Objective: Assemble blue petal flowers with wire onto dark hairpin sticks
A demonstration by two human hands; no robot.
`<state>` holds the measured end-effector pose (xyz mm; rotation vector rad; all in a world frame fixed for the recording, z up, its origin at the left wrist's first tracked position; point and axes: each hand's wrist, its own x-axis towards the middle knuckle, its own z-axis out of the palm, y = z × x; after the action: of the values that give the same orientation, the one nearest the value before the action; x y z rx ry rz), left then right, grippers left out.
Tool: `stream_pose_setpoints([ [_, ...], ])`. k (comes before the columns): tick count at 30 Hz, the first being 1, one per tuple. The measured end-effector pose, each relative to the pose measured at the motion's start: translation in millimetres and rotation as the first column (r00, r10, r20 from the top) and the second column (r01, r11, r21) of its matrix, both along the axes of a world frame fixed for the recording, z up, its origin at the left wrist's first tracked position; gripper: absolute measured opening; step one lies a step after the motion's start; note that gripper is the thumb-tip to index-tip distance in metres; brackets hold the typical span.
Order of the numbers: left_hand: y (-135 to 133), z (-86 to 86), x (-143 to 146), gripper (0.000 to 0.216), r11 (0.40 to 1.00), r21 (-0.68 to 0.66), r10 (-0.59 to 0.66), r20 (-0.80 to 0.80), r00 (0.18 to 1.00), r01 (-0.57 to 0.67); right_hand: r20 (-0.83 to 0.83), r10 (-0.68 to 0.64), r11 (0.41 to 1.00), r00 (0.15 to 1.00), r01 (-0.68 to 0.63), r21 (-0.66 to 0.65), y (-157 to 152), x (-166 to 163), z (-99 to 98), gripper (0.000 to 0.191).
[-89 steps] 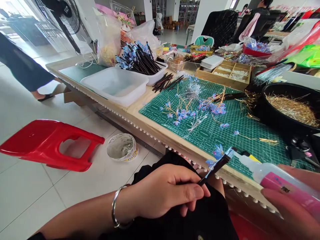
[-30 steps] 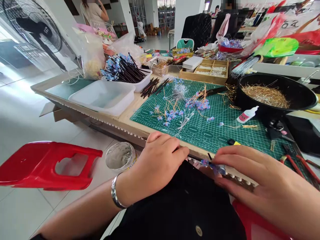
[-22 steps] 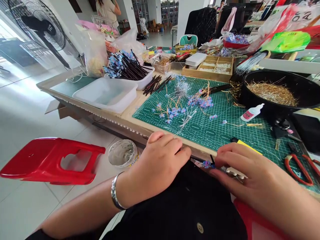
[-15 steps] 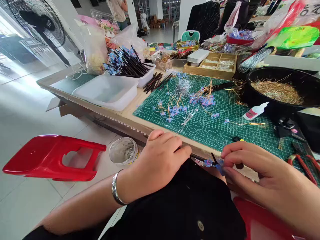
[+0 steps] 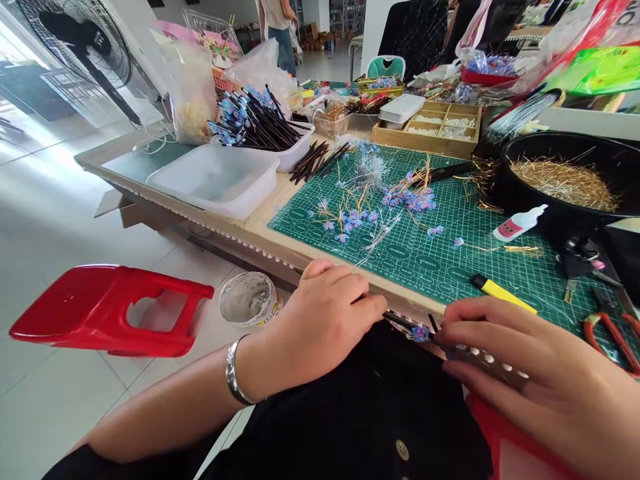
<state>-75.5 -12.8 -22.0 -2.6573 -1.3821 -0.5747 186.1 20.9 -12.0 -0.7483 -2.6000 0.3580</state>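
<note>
I am standing in what seems to be a craft workshop, for small decorative work. On the long table (image 5: 287, 193), across the middle of the frame, lies a green cutting mat (image 5: 425, 263), and blue flowers (image 5: 353, 219) on thin wires are spread over it. Behind it is a wooden box (image 5: 420, 141) with small white pieces in compartments. Red-handled tools (image 5: 607, 337) lie at the lower right. At the top I notice shelves (image 5: 346, 17) and cartons (image 5: 313, 40); a large fan (image 5: 75, 40) stands at the upper left.
</note>
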Motion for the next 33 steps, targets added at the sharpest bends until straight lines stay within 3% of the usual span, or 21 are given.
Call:
stream_pose_setpoints([
  [7, 3, -5.2, -3, 0.020, 1.000, -0.006, -0.021, 0.062, 0.998, 0.021, -0.107, -0.100, 0.995, 0.989, 0.099, -0.011, -8, 2, -9.4, 0.012],
  [11, 5, -4.1, -1, 0.014, 0.998, 0.042, -0.035, 0.007, 0.999, 0.035, -0.054, -0.139, 0.989, 0.989, 0.141, 0.040, -8, 1, -12.2, 0.020],
  [15, 7, 2.1, 3, 0.014, 0.996, 0.010, -0.087, -0.065, 0.994, 0.088, 0.041, -0.113, 0.989, 0.993, 0.108, 0.104, -5, -3, -2.7, 0.030],
  [19, 10, 6.2, 8, 0.019, 0.990, -0.057, -0.136, -0.097, 0.986, 0.130, 0.125, -0.029, 0.974, 0.992, 0.001, 0.225, -3, -16, 8.2, 0.023],
  [21, 12, 6.2, 9, 0.020, 0.986, -0.074, -0.155, -0.103, 0.983, 0.148, 0.107, 0.000, 0.976, 0.994, -0.023, 0.217, -2, -19, 10.9, 0.023],
  [24, 13, 5.7, 7, 0.023, 0.981, -0.073, -0.185, -0.087, 0.979, 0.179, 0.063, -0.004, 0.995, 0.998, -0.002, 0.101, 1, -14, 11.7, 0.024],
  [27, 14, 7.1, 3, 0.026, 0.976, -0.094, -0.203, -0.058, 0.977, 0.197, 0.081, -0.030, 0.994, 0.996, 0.038, -0.104, 8, -3, 10.5, 0.021],
  [30, 16, 10.0, 3, 0.025, 0.966, -0.159, -0.216, -0.057, 0.975, 0.204, 0.106, -0.026, 0.943, 0.994, 0.059, -0.327, 15, 3, 10.8, 0.019],
  [33, 20, 10.9, 7, 0.023, 0.943, -0.228, -0.264, -0.077, 0.961, 0.241, 0.103, 0.039, 0.910, 0.994, 0.007, -0.415, 19, 0, 13.5, 0.018],
])
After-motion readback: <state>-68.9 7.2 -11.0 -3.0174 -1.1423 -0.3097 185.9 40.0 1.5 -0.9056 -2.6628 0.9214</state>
